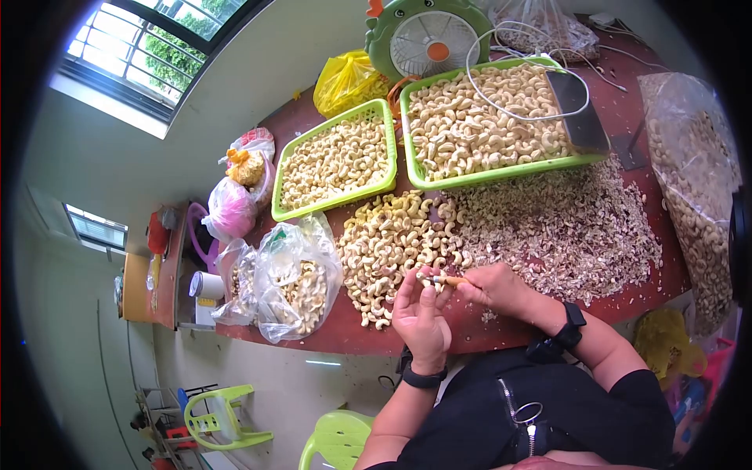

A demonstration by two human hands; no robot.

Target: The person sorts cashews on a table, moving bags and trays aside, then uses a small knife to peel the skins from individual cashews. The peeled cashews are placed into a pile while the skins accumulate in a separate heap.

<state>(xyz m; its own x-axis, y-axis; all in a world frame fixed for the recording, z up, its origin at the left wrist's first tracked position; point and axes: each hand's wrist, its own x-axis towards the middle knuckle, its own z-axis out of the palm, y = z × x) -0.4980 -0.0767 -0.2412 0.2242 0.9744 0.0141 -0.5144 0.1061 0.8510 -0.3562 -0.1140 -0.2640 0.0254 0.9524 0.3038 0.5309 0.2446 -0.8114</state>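
My left hand (pixel 423 317) is raised over the front edge of the table, its fingertips closed on a pale cashew nut (pixel 426 278). From the right, my right hand (pixel 495 290) grips a small orange-handled knife (pixel 453 280). The knife's tip meets the nut at my left fingertips, and its blade is hard to make out. Just behind and left of my hands lies a loose heap of cashews (pixel 384 247). A wide pile of flaky skin scraps (pixel 564 243) spreads behind my right hand.
Two green baskets of cashews stand behind, a smaller one (pixel 390 174) and a larger one (pixel 439 185) with a phone (pixel 580 113) on its right rim. A green fan (pixel 470 59) stands at the back. Bags of nuts sit left (pixel 298 282) and right (pixel 693 172).
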